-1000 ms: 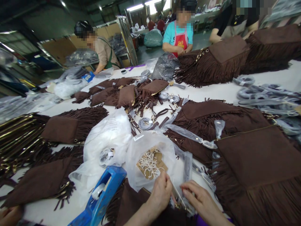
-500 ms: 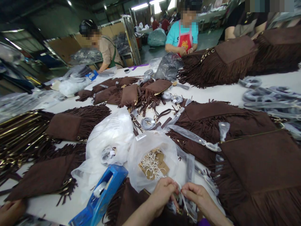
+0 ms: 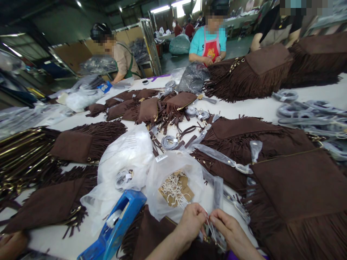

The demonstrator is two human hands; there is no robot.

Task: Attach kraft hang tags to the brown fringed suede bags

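Close together at the lower middle, both my hands pinch a thin white string [image 3: 211, 231]. My left hand [image 3: 192, 220] is closed on it with thumb and forefinger, and my right hand [image 3: 226, 224] grips it from the other side. Beneath them lies a dark brown fringed bag [image 3: 153, 234], mostly hidden by my hands and forearms; a bit of gold hardware shows below the fingers. Just beyond my left hand, a white plastic bag [image 3: 154, 180] stands open, holding tan card tags [image 3: 185, 186] with white strings. To the left is a blue tape dispenser [image 3: 119, 224].
Brown fringed bags [image 3: 298, 184] cover the table right and left, with smaller pouches [image 3: 148, 109] farther back. Wrapped straps [image 3: 317, 115] lie at the right. Another person's hand [image 3: 13, 243] is at the lower left edge. Co-workers [image 3: 208, 45] stand across the table.
My hands keep their pinch on the white string, with fingertips slightly closer together. The whole view has shifted slightly; things on the table have stayed put.
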